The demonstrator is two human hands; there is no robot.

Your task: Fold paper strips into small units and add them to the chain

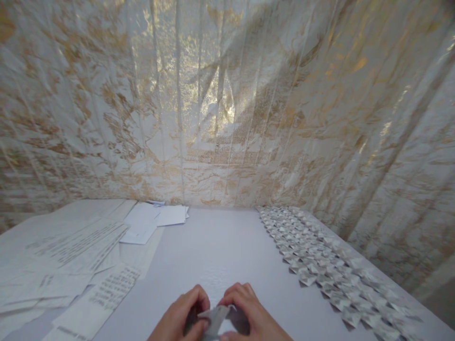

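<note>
At the bottom middle of the head view, a small piece of folded paper (215,318), grey and white, sits between my two hands just over the white table. My left hand (185,315) pinches its left side with thumb and curled fingers. On the other side, my right hand (250,315) grips it, thumb low and fingers bent over the top. The lower part of the paper is cut off by the frame edge, and my fingers cover some of its folds.
Rows of small folded paper pieces (320,265) run along the table's right side. Printed sheets (78,246) overlap on the left, with blank white slips (142,222) behind them. A gold-patterned curtain (220,118) hangs at the back of the white table (213,246).
</note>
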